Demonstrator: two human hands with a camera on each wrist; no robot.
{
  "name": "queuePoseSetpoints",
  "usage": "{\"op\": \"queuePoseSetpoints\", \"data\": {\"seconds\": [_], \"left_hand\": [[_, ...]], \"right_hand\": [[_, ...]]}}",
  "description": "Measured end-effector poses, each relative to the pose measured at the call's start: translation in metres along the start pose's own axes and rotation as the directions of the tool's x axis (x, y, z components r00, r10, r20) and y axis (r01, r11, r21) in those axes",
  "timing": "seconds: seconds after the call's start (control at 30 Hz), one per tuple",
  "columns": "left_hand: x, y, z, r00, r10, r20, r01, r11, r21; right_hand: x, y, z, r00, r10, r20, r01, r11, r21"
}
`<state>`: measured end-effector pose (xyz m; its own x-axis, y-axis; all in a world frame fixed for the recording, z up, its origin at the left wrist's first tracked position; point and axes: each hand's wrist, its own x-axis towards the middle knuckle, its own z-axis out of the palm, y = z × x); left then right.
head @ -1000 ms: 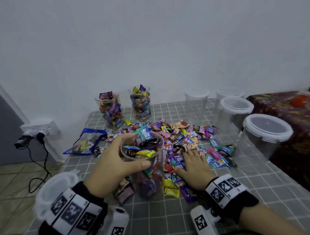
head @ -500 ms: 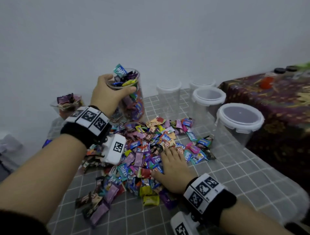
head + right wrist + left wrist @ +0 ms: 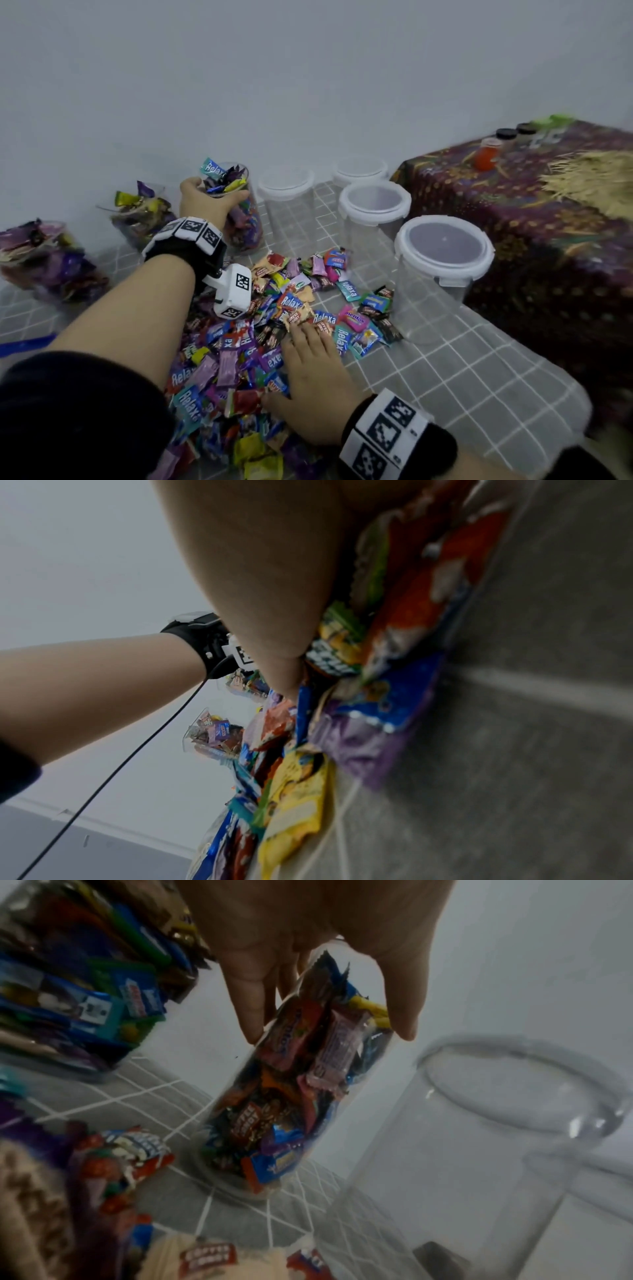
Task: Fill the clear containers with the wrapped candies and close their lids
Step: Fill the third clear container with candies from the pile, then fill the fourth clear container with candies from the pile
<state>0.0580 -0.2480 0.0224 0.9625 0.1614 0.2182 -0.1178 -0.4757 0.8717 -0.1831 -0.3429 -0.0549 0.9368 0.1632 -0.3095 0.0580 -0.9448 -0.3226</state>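
My left hand [image 3: 209,202] grips the rim of a clear, lidless container [image 3: 245,219] packed with wrapped candies, at the back of the table. In the left wrist view, fingers and thumb of this hand [image 3: 329,1038] wrap the container [image 3: 291,1083], whose base is at the gridded cloth. My right hand [image 3: 308,346] lies flat, fingers straight, on the pile of wrapped candies [image 3: 239,349]. The right wrist view shows that hand [image 3: 274,588] pressing on wrappers. Several empty containers with white lids on stand to the right, the nearest one [image 3: 442,274] and another [image 3: 373,219] behind it.
Two more candy-filled lidless containers [image 3: 144,212] [image 3: 44,257] stand at back left. An empty container [image 3: 496,1137] is close beside the held one. A side table with patterned cloth [image 3: 548,222] carries an orange jar [image 3: 488,154]. The wall is right behind.
My left hand has carried the filled container from the table's front to the back, next to the other filled ones. My right hand has stayed flat on the candy pile.
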Motion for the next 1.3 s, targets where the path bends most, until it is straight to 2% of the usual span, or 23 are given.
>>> {"op": "queuePoseSetpoints", "data": {"seconds": [0.13,0.27,0.3,0.37,0.43,0.5,0.53,0.6,0.63,0.77,0.9,1.03,1.17,1.3], "left_hand": [[0.005,-0.006,0.005,1.0,-0.011,0.024,0.011,1.0,0.022],[0.01,0.001,0.0,0.994,-0.017,0.109,0.009,0.997,0.074],[0.01,0.005,-0.002,0.995,0.022,0.099,-0.032,0.995,0.097],[0.008,0.016,-0.005,0.983,0.183,0.03,-0.186,0.959,0.212],[-0.001,0.035,-0.007,0.933,0.359,0.018,-0.353,0.905,0.237],[-0.01,0.056,-0.001,0.877,0.457,0.15,-0.48,0.853,0.203],[-0.015,0.066,0.004,0.85,0.462,0.251,-0.516,0.827,0.222],[-0.021,0.079,0.015,0.814,0.4,0.422,-0.542,0.784,0.303],[-0.023,0.082,0.02,0.808,0.355,0.471,-0.535,0.776,0.333],[-0.032,0.075,0.034,0.813,0.256,0.522,-0.501,0.765,0.404],[-0.035,0.07,0.034,0.842,0.238,0.484,-0.478,0.745,0.465],[-0.038,0.07,0.03,0.872,0.207,0.444,-0.42,0.783,0.46],[-0.048,0.062,0.026,0.913,0.227,0.339,-0.363,0.831,0.421],[-0.059,0.065,0.006,0.913,0.299,0.276,-0.383,0.861,0.336]], "right_hand": [[0.0,0.0,-0.001,1.0,-0.008,-0.01,0.008,1.0,0.019],[0.0,0.0,0.0,1.0,-0.007,-0.011,0.007,1.0,0.024],[0.0,0.0,0.0,1.0,-0.008,-0.013,0.008,1.0,0.029],[0.0,0.0,0.001,1.0,-0.009,-0.024,0.009,0.999,0.035],[0.0,0.0,0.001,1.0,-0.01,-0.025,0.01,0.999,0.033],[0.001,0.001,0.001,1.0,-0.01,-0.014,0.01,1.0,0.025],[0.001,0.001,0.001,1.0,-0.009,-0.01,0.009,1.0,0.018],[0.001,0.001,0.002,1.0,-0.007,-0.008,0.007,1.0,0.008],[0.001,0.0,0.002,1.0,-0.005,-0.008,0.005,1.0,0.009],[-0.001,0.0,0.0,1.0,-0.004,0.001,0.004,1.0,0.0],[-0.001,0.001,0.001,1.0,-0.007,-0.016,0.008,1.0,0.012],[0.0,0.001,0.002,0.999,-0.005,-0.037,0.006,0.999,0.032],[0.0,0.0,0.003,0.999,-0.002,-0.039,0.002,1.0,0.014],[0.001,0.0,0.002,1.0,0.006,-0.027,-0.007,1.0,-0.013]]}}
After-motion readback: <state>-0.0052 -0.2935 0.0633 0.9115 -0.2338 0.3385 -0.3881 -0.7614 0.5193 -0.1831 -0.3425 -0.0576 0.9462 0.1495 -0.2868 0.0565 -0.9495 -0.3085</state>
